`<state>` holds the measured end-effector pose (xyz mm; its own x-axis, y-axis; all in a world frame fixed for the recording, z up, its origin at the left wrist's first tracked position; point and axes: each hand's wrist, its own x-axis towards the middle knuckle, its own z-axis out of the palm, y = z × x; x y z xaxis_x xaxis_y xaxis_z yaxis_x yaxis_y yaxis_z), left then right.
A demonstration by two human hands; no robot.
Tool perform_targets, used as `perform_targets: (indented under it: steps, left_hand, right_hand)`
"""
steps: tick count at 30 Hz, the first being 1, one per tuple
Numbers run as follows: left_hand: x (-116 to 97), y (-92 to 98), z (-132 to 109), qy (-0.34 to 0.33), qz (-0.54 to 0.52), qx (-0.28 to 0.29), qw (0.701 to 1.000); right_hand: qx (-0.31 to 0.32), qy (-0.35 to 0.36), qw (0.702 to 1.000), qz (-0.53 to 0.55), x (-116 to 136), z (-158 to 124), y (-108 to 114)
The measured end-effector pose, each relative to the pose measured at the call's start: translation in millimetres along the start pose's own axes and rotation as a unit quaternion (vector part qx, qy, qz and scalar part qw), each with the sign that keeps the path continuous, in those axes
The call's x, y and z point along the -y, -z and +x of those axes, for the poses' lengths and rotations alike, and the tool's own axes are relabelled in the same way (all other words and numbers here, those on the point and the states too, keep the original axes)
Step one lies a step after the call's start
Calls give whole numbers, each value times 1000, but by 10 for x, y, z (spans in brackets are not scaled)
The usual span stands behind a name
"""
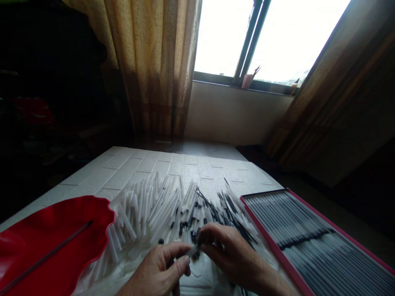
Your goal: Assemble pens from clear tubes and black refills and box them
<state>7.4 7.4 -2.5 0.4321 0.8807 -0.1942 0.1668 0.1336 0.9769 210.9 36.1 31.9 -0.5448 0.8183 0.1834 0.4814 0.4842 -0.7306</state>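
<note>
My left hand [160,267] pinches a short translucent plastic tube [193,250] between thumb and fingers, low in the middle of the view. At the tube's far end, my right hand [231,257] has its fingertips pressed together; a small dark piece seems to be there, but the fingers mostly hide it. Just beyond my hands lies a heap of loose clear plastic tubes [145,209]. Thin black rods [230,209] are scattered to its right, and small black caps [182,227] lie among the tubes.
At the left is a red scalloped tray [95,230] with one long thin stick [52,253] in it. A pink-edged box [268,240] at the right holds rows of filled tubes [308,222]. The white brick-patterned tabletop [173,164] reaches towards a window and curtains [154,61].
</note>
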Motion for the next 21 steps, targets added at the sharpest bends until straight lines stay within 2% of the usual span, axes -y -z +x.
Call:
perform_targets:
  steps: [5,11,16,21]
  left_hand:
    - [-2,-6,-21,7,24,-9,1000]
    - [-105,-6,-45,-29,66,10,997]
    - [-136,-4,-55,-29,98,15,995]
    - [-57,-17,-23,-8,59,10,998]
  right_hand:
    - [28,-17,999,-40,30,-9,6]
    - [30,-32,996,-81,46,-3,-59]
    - [31,-30,996,-84,-8,15,-110]
    - [42,-39,996,-75,-16,15,-56]
